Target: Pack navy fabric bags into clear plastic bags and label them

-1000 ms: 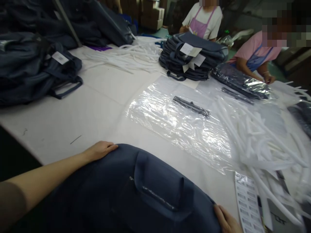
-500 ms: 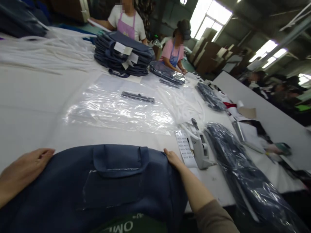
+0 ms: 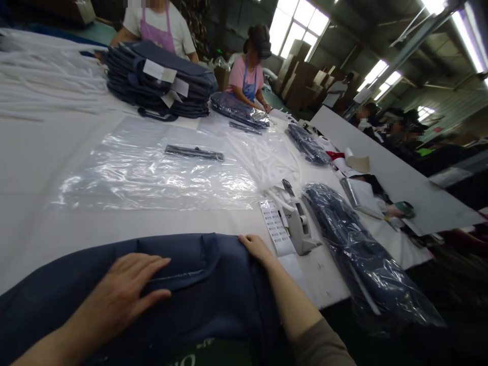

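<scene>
A navy blue bag [image 3: 229, 295] with a carry handle [image 3: 190, 277] and white lettering on a dark green patch lies at the table's near edge. My left hand [image 3: 125, 284] rests over the bag's top near the handle, its fingers stretched out and the thumb held apart. At the bag's upper right corner, my right hand [image 3: 255, 246] grips the edge with thumb and fingers. Beyond the bag, a clear plastic bag [image 3: 152, 183] lies flat, with a dark strip in clear wrapping [image 3: 194, 152] on it.
To the right stand a tape dispenser [image 3: 299, 223] and a label sheet [image 3: 273, 223]. Plastic-wrapped navy bags [image 3: 366, 259] lie farther right. A stack of navy bags [image 3: 160, 81] and white strips [image 3: 46, 81] are at the back left. Two people [image 3: 247, 76] work across the table.
My left hand has moved right, from the bag's upper left edge onto its top by the handle. My right hand keeps its corner. The view has swung somewhat to the right.
</scene>
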`<move>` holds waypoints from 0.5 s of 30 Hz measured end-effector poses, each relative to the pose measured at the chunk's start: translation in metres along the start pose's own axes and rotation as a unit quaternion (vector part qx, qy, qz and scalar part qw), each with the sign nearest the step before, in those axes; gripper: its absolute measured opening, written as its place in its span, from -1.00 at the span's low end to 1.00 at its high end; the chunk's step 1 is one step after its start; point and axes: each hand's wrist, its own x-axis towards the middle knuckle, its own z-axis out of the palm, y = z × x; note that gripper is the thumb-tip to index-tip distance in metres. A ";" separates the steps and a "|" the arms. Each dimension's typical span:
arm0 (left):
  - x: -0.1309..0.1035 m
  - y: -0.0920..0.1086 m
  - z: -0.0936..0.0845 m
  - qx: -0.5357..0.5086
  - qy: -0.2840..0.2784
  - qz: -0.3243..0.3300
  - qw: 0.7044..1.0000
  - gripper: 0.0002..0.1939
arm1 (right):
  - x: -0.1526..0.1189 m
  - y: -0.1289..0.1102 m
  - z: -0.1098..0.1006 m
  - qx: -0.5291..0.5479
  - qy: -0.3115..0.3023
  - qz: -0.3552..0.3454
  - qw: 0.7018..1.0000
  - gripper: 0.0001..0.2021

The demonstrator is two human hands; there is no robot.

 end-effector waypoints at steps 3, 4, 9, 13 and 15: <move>0.010 0.021 0.035 0.002 -0.040 0.069 0.997 -0.63 | 0.009 0.001 -0.001 0.053 -0.052 0.052 0.996 -0.53; 0.011 0.021 0.043 -0.008 -0.038 0.072 0.997 -0.70 | 0.010 0.002 -0.002 0.073 -0.057 0.064 0.994 -0.51; 0.002 0.009 0.040 -0.074 0.005 0.024 0.997 -0.78 | 0.011 0.004 0.004 0.123 -0.016 0.099 0.987 -0.47; -0.012 0.017 0.012 -0.101 -0.044 0.096 0.989 -0.70 | 0.019 0.007 0.009 0.106 0.016 0.109 0.988 -0.53; -0.022 0.024 0.007 -0.070 -0.042 0.130 0.988 -0.61 | 0.023 0.008 0.011 0.087 0.022 0.100 0.991 -0.55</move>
